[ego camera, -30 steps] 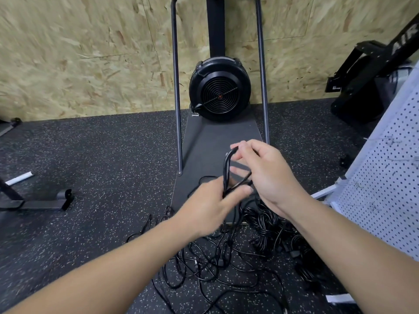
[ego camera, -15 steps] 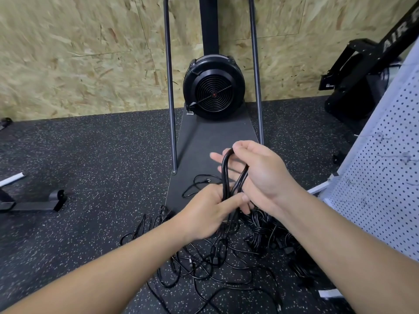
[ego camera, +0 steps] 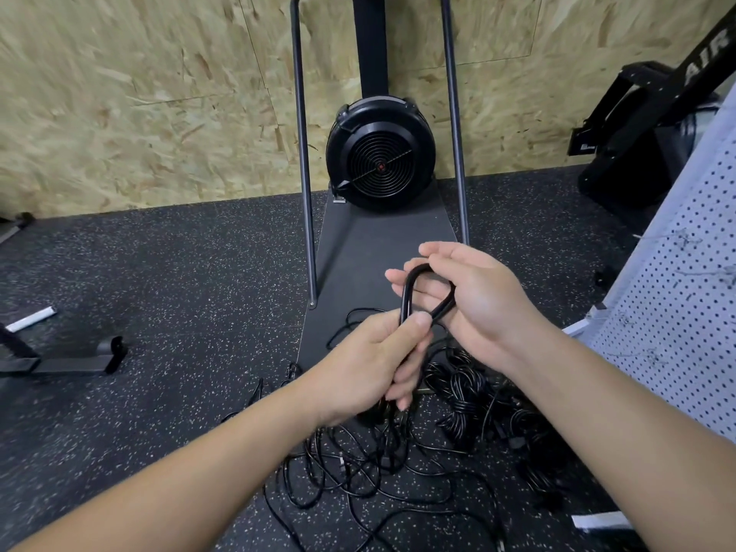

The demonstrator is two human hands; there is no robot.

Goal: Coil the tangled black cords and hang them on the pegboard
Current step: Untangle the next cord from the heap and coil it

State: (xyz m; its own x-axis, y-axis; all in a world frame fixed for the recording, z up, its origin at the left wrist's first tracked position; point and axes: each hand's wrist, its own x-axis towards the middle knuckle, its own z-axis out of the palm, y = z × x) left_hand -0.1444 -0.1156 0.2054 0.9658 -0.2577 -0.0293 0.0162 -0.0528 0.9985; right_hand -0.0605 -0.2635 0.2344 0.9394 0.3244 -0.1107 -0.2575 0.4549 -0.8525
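Observation:
A thick black cord [ego camera: 406, 292] stands up as a small loop between my hands. My left hand [ego camera: 374, 364] grips the loop's base, thumb pressed on top. My right hand [ego camera: 474, 296] has its fingers through the loop, with the cord running over its palm and fingers partly straight. Below the hands lies a tangle of black cords [ego camera: 378, 468] on the speckled floor, with a few bundled coils [ego camera: 466, 388] to its right. The white pegboard [ego camera: 677, 312] leans at the right edge.
A black fan-wheel exercise machine [ego camera: 380, 153] with two upright rails [ego camera: 302, 153] stands ahead against the chipboard wall. Another black machine [ego camera: 645, 125] sits at the back right. A black metal foot [ego camera: 75, 360] lies on the floor at left. White tags [ego camera: 597, 521] lie near the cords.
The loop has widened as my right hand opened and its fingers spread inside it. My left hand keeps its grip at the base. The view has shifted slightly.

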